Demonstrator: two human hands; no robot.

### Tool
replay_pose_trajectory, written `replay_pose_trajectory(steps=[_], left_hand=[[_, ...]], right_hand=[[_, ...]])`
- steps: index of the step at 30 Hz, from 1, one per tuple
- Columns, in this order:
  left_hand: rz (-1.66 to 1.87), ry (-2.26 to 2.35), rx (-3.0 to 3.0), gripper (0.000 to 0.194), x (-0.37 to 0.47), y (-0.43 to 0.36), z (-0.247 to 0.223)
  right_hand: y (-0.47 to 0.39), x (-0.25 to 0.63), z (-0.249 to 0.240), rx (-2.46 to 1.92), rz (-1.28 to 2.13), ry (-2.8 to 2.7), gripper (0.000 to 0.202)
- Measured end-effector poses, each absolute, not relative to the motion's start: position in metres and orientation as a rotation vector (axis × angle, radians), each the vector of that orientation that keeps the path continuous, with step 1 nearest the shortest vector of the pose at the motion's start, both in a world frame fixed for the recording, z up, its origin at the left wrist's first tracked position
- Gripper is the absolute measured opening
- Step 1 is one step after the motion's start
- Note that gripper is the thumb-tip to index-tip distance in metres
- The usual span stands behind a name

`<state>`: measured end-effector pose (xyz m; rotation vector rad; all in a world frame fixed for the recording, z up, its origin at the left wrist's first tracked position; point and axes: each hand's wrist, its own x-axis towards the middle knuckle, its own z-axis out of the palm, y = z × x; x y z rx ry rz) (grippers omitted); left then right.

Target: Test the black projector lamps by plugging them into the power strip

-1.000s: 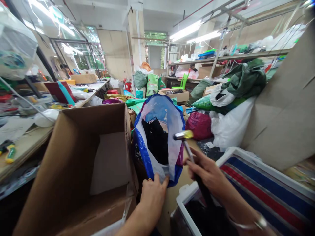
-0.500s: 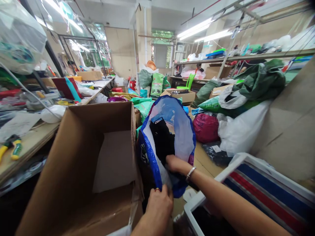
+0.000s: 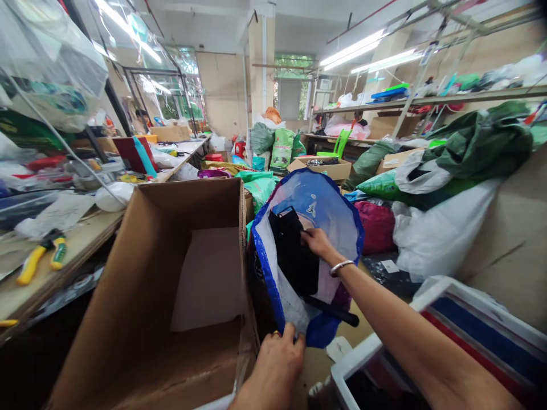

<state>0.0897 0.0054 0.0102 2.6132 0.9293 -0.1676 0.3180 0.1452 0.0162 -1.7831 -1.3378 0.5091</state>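
Note:
A large blue-rimmed bag [image 3: 268,279] with a whitish lining stands with its mouth facing me. My left hand [image 3: 277,360] is closed on the near edge of its rim. Inside lie black, cloth-like items [image 3: 290,245], whose exact kind I cannot make out. My right hand [image 3: 317,241], with a silver bangle at the wrist, reaches into the bag and pinches the upper right of this black material. A black rod-like piece [image 3: 335,310] sticks out over the near right rim. Directly left of the bag is an open cardboard box [image 3: 149,285] with a pale sheet [image 3: 209,279] inside.
A white-framed crate [image 3: 356,361] with striped cloth stands at lower right. Yellow-handled pliers [image 3: 43,256] lie on the left workbench [image 3: 92,239]. Beyond the bag are a maroon bundle [image 3: 376,228], a white sack [image 3: 444,222] and a smaller carton [image 3: 329,169].
My right hand has moved farther into the bag, to the upper part of the black material. The black rod-like piece now shows over the rim. My left hand stays on the rim; the view has shifted.

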Motion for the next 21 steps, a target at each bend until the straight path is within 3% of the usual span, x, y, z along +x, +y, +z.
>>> replay_pose_trajectory(steps=[8, 16, 18, 21], left_hand=[[0.100, 1.008, 2.319, 0.057, 0.075, 0.012, 0.001], [0.635, 0.609, 0.929, 0.126, 0.091, 0.025, 0.005], [0.696, 0.425, 0.711, 0.121, 0.090, 0.031, 0.014], [0.747, 0.220, 0.576, 0.100, 0.079, 0.035, 0.022]], right_hand=[[0.135, 0.295, 0.106, -1.019, 0.639, -0.875, 0.031], [0.062, 0.261, 0.171, -0.496, 1.194, -0.730, 0.027], [0.044, 0.249, 0.173, -0.463, 1.304, -0.724, 0.027], [0.027, 0.231, 0.168, -0.511, 1.379, -0.752, 0.024]])
